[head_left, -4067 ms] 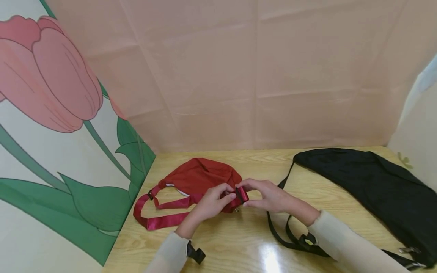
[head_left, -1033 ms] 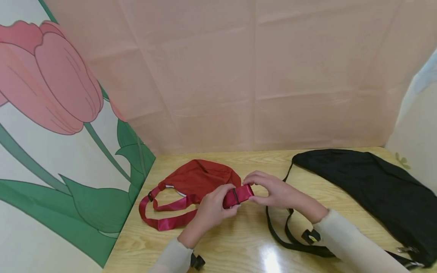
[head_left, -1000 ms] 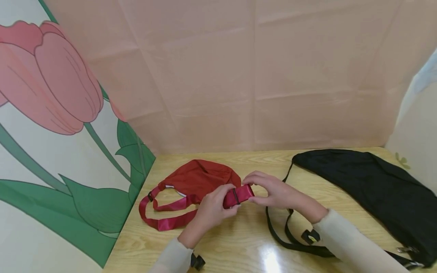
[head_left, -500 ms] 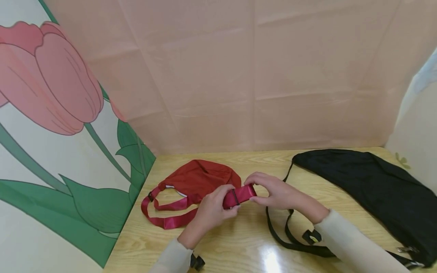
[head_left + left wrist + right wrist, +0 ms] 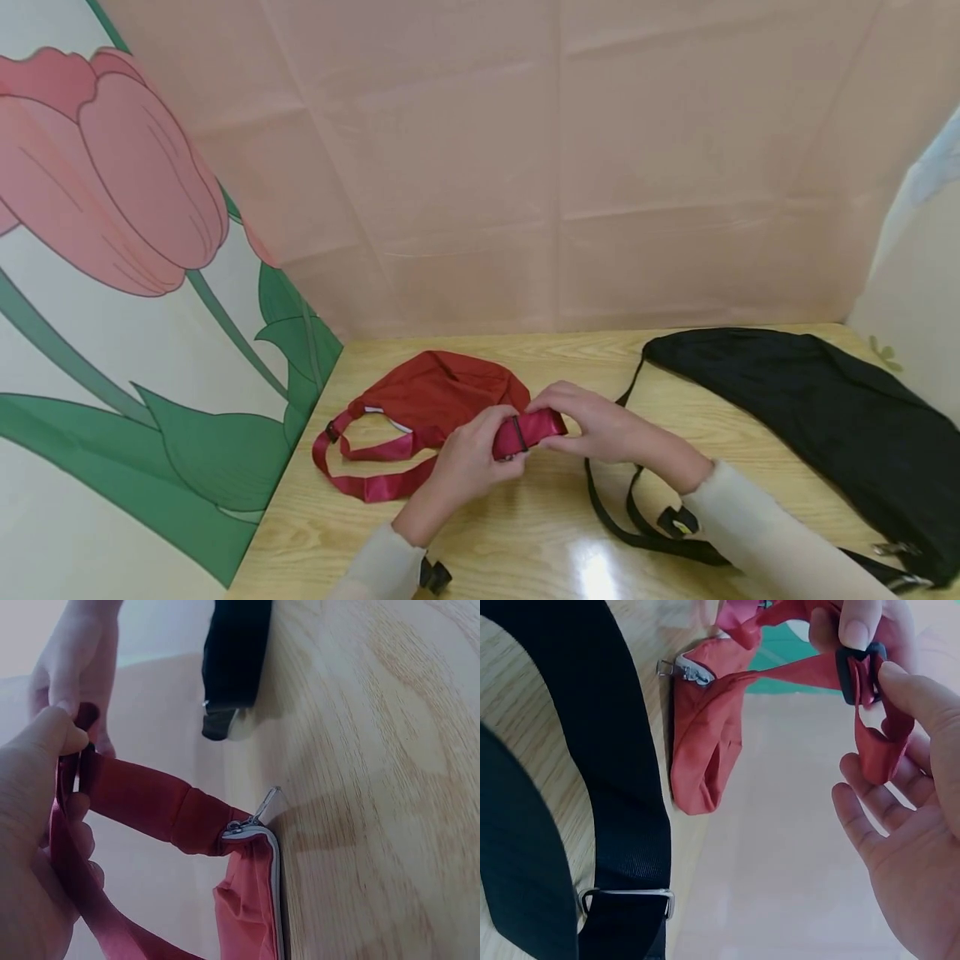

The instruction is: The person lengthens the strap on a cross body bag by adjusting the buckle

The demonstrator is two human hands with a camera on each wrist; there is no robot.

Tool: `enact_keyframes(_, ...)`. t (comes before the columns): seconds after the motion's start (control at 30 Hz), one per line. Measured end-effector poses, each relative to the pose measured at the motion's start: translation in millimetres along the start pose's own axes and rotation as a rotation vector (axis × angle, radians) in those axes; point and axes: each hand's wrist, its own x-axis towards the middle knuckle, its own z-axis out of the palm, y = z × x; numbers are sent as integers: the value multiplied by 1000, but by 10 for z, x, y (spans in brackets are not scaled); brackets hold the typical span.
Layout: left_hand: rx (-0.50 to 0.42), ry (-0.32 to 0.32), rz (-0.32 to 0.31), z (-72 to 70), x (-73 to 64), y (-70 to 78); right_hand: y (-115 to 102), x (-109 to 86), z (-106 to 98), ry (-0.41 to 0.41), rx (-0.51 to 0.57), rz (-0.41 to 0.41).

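A red waist bag point(image 5: 442, 392) lies on the table with its crimson strap point(image 5: 542, 427) raised at the right end. My left hand point(image 5: 476, 454) pinches the strap by its black slide buckle point(image 5: 520, 435); the band also runs through its curled fingers in the left wrist view. Facing it, my right hand point(image 5: 596, 421) holds the short strap loop just past the buckle. In the right wrist view the right thumb presses at the buckle's edge point(image 5: 861, 675), and the loop hangs against the fingers. A zipper pull point(image 5: 266, 804) dangles from the bag's end.
A large black bag point(image 5: 810, 417) lies at the right, its black strap point(image 5: 652, 542) curling across the wooden table point(image 5: 555, 517) beneath the right forearm. The red strap's other loop point(image 5: 367, 487) spreads out left, with a second black slider point(image 5: 332, 432). A pink sheet point(image 5: 555, 167) hangs behind.
Over four seconds the strap loop beyond the buckle has grown longer, while the loop on the table drew in rightward. Lately the right hand has shifted left, closer to the buckle.
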Motion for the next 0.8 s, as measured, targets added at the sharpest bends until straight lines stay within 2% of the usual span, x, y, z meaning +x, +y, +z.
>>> enact_keyframes(0.4,0,-7,-23,-28,-10,2,58,-73,-78,29,-11,-2)
enact_keyframes(0.8,-2,-19,-23,-23,0,24,-28,-12,-11,0,-6,1)
